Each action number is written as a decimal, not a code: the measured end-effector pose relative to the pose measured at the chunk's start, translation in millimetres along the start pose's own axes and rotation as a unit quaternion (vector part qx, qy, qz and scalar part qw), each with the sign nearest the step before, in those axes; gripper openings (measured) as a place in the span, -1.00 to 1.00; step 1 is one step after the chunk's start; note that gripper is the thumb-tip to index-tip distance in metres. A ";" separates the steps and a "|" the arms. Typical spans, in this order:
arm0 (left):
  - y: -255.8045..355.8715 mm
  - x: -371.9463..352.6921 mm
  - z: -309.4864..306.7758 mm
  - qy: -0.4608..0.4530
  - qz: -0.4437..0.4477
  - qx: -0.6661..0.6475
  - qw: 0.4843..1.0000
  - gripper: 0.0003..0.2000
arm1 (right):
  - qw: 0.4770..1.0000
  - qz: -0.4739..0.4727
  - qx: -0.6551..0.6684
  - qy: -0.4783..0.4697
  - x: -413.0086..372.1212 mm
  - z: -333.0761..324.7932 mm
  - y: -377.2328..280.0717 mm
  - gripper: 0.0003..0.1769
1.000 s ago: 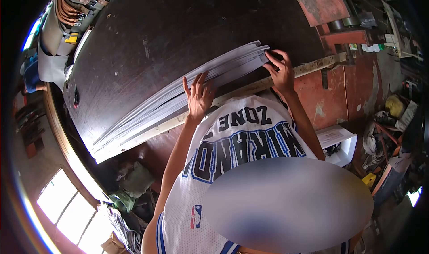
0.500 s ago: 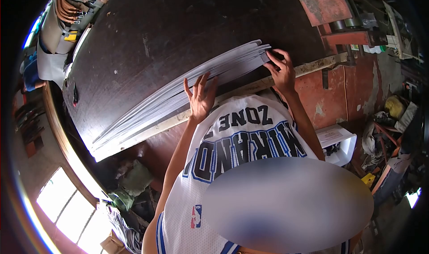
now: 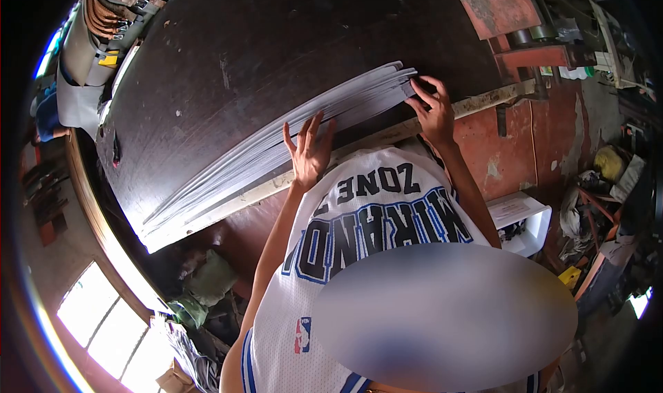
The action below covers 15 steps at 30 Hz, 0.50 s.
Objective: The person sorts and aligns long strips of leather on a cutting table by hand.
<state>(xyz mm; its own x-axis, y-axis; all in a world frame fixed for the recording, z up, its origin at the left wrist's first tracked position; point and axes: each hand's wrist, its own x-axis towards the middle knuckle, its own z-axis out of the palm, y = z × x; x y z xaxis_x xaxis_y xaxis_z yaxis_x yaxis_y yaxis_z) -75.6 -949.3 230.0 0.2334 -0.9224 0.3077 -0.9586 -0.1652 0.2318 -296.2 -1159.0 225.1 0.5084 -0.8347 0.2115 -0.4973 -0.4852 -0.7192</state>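
Note:
A bundle of long, thin grey-white strips [image 3: 276, 127] lies along the near side of a dark tabletop [image 3: 276, 41], fanning out to a point at the left. My left hand [image 3: 309, 155] rests over the middle of the bundle, fingers spread and touching the strips. At the bundle's right end, my right hand [image 3: 433, 113] has its thumb and fingers closed around the strip ends, next to a small dark grey patch. The strips' material cannot be made out.
A pale wooden edge [image 3: 269, 188] borders the table's near side. Several brown braided belts [image 3: 103, 13] hang at the upper left. A red metal frame [image 3: 535, 58] stands at the right, above a white container [image 3: 535, 231]. A small dark-and-red object [image 3: 116, 151] lies on the table's left.

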 end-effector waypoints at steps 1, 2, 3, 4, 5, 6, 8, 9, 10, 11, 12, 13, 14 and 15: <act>0.0 -0.1 0.1 0.001 0.002 0.006 1.000 -0.52 | 1.000 0.001 -0.001 0.001 -0.3 0.3 0.2 -0.52; 1.5 0.7 0.5 0.001 0.003 0.006 1.000 -0.52 | 1.000 0.003 -0.003 0.002 -0.2 -0.8 1.5 -0.52; 2.1 1.0 0.6 0.003 0.006 0.008 1.000 -0.52 | 1.000 0.002 -0.002 0.002 -0.2 -0.9 2.1 -0.52; 2.4 1.3 0.6 0.006 0.009 0.011 1.000 -0.52 | 1.000 0.006 -0.002 0.001 -0.4 -0.8 2.6 -0.52; 2.8 1.5 0.5 0.005 0.010 0.011 1.000 -0.52 | 1.000 0.009 -0.002 0.001 -0.8 -0.8 2.4 -0.52; -22.9 -12.4 -9.6 0.007 0.011 0.007 1.000 -0.52 | 1.000 0.008 -0.003 0.002 -5.9 20.9 -19.8 -0.52; -31.3 -16.8 -14.2 0.009 0.011 0.004 1.000 -0.51 | 1.000 0.009 -0.008 0.001 -7.2 28.1 -27.7 -0.52; -31.5 -16.8 -16.0 0.002 0.015 -0.001 1.000 -0.50 | 1.000 0.009 -0.009 0.001 -7.3 28.5 -28.1 -0.52; -32.2 -17.2 -17.2 -0.004 0.019 -0.005 1.000 -0.49 | 1.000 0.004 -0.009 0.003 -7.2 29.2 -28.5 -0.52; -33.6 -18.2 -17.2 -0.003 0.019 -0.005 1.000 -0.49 | 1.000 0.000 -0.010 0.005 -7.1 30.4 -28.9 -0.52; -34.7 -18.9 -17.0 -0.006 0.025 -0.011 1.000 -0.48 | 1.000 0.000 -0.010 0.004 -7.1 31.2 -28.9 -0.52; -41.4 -22.6 -18.7 -0.007 0.031 -0.018 0.999 -0.46 | 1.000 -0.001 -0.007 0.004 -8.2 36.5 -33.5 -0.53; -42.5 -23.6 -18.2 -0.006 0.031 -0.017 0.999 -0.46 | 1.000 -0.002 -0.005 0.003 -8.3 37.4 -33.4 -0.53; -43.1 -24.2 -17.4 -0.004 0.032 -0.022 0.999 -0.46 | 1.000 -0.002 -0.005 0.003 -8.4 38.2 -33.1 -0.53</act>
<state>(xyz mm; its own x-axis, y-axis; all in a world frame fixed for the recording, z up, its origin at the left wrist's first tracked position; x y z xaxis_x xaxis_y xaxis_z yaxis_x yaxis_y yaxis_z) -37.1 -913.8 228.7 0.1710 -0.9335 0.3152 -0.9634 -0.0913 0.2522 -257.2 -1126.0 221.9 0.5060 -0.8343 0.2188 -0.5018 -0.4910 -0.7121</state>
